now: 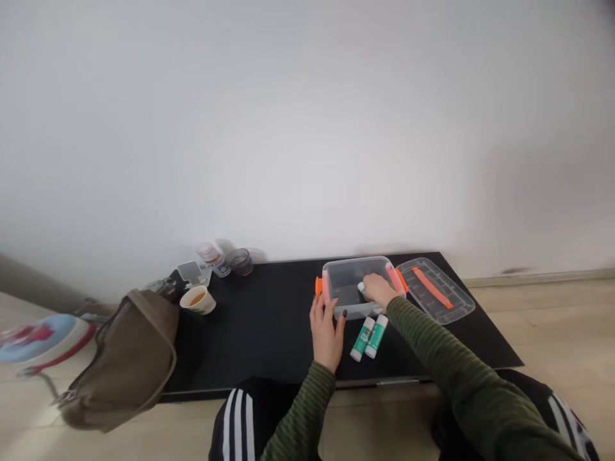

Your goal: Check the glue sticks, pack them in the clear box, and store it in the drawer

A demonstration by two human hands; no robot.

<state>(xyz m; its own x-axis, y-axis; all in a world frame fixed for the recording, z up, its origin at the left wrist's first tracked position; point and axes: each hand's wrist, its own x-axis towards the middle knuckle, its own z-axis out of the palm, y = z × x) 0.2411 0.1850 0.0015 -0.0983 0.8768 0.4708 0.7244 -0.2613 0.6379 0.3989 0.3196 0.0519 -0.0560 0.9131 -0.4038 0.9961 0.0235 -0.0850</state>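
A clear plastic box (pixel 343 275) with orange side latches sits on a low black table (pixel 269 333). My right hand (pixel 379 289) reaches into the box, fingers closed around a green-and-white glue stick (pixel 360 288). My left hand (pixel 327 330) rests at the box's near left corner, fingers stretched against its wall, holding nothing. Two more green-and-white glue sticks (pixel 369 337) lie side by side on the table just in front of the box, between my two arms.
The box's clear lid (pixel 439 298) with an orange strip lies to the right. At the table's left end are a paper cup (pixel 198 299), a small bottle (pixel 211 256), a dark round container (pixel 239 261) and a brown bag (pixel 125 358). A white wall stands behind.
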